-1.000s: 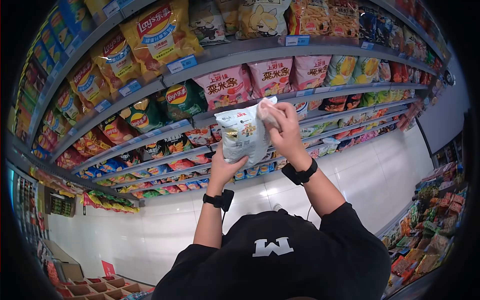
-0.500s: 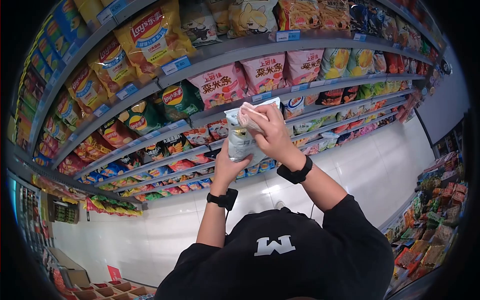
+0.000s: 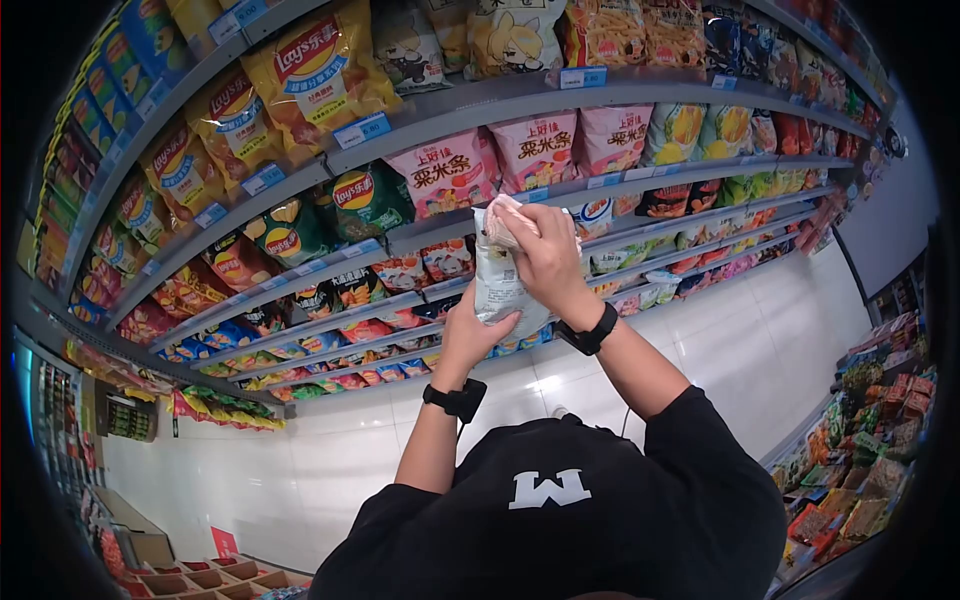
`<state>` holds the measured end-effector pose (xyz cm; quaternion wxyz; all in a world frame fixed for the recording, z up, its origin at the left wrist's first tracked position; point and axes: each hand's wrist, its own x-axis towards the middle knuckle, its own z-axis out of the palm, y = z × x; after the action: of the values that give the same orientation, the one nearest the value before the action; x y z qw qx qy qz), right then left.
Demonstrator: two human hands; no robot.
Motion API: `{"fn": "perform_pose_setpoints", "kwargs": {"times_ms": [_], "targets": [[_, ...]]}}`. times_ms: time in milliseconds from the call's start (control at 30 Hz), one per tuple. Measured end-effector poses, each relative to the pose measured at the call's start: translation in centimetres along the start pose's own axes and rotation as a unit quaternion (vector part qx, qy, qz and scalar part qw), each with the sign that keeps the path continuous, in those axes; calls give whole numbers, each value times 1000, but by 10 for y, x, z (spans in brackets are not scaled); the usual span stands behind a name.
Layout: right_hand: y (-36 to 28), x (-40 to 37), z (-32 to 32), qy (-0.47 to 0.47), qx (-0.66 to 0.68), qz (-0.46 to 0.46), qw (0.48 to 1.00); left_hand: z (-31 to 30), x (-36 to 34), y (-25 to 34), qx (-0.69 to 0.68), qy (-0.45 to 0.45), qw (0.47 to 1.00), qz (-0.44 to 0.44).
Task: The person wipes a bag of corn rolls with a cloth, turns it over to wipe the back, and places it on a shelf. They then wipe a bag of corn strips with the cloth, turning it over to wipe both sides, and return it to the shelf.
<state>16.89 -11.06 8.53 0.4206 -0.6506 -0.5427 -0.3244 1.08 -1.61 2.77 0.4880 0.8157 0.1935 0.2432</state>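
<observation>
A whitish snack bag is held up in front of the shelves, its printed face turned toward me. My left hand grips the bag at its lower left, thumb across the front. In my right hand is a folded pale pink cloth, pressed against the upper part of the bag. The fingers of the right hand are closed over the cloth and hide part of the bag's top and right side.
Curved-looking shelves carry rows of snack bags, among them pink bags and yellow chip bags. Pale floor tiles lie below. More packaged goods stand at the right, and a compartmented wooden box at the lower left.
Both hands and the bag have shifted slightly to the right. The cloth has moved a little across the upper part of the bag, and the bag is turned somewhat.
</observation>
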Motion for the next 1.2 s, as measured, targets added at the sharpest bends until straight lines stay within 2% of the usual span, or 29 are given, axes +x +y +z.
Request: {"fn": "perform_pose_setpoints", "kwargs": {"times_ms": [33, 100, 167, 267, 300, 333, 400, 433, 500, 567, 633, 700, 767, 800, 833, 867, 900, 933, 967, 1033, 1100, 1133, 1167, 1200], "targets": [[5, -1, 4, 0, 0, -1, 1000, 0, 0, -2, 0, 1, 1000, 1], [13, -2, 5, -8, 18, 64, 998, 0, 1, -4, 9, 13, 1000, 3], [11, -6, 3, 19, 34, 58, 998, 0, 3, -2, -2, 25, 1000, -10], [-7, -7, -5, -48, 87, -130, 987, 2, 7, -3, -29, 38, 999, -17], [-5, -10, -2, -49, 88, -130, 986, 1, 10, -1, -42, 37, 998, -4], [-2, -13, 5, -34, 59, -104, 992, 1, 12, 3, -10, 26, 998, -49], [0, -10, 8, 0, 6, -35, 999, 1, 14, 10, -21, 18, 999, -47], [-2, -9, 8, -1, 6, -35, 999, 2, 15, 12, -33, 10, 998, -45], [-8, -9, 8, -35, 43, -24, 998, 7, 18, 0, -29, 15, 998, -47], [-7, -16, 11, -74, 77, -54, 993, 13, 22, -30, -66, 60, 996, -17], [-5, -21, 9, -160, 131, -104, 973, 4, 20, -17, -20, 47, 998, -31], [-2, -22, 11, -156, 138, -107, 972, 2, 20, -11, -28, 50, 998, -5], [-1, -21, 14, -63, 53, -62, 995, 5, 20, -2, -19, 58, 998, -16], [1, -18, 14, -22, 25, -30, 999, 5, 21, 5, -18, 40, 998, -51], [3, -19, 16, -23, 26, -33, 999, 5, 22, 9, -19, 23, 996, -85], [5, -22, 19, -20, 36, -9, 999, 8, 24, -2, -15, 38, 998, -45], [4, -23, 18, -17, 45, 16, 999, 8, 25, -8, -17, 41, 998, -45], [-1, -24, 12, -77, 72, -21, 994, 7, 25, -14, -20, 60, 998, -20], [-2, -28, 13, -77, 72, -22, 994, 4, 26, -19, -22, 79, 997, 7], [-3, -33, 15, -150, 141, -114, 972, -1, 26, -18, -29, 75, 996, 26], [3, -28, 16, -146, 129, -113, 974, -1, 25, -12, -1, 73, 997, 18], [5, -24, 20, -82, 79, -74, 991, 1, 24, -3, -11, 73, 997, -26], [6, -22, 21, -19, 28, -36, 999, 2, 25, -4, -12, 73, 997, -27], [4, -19, 19, -18, 23, -15, 999, 4, 27, -6, -26, 73, 996, -38]]}}
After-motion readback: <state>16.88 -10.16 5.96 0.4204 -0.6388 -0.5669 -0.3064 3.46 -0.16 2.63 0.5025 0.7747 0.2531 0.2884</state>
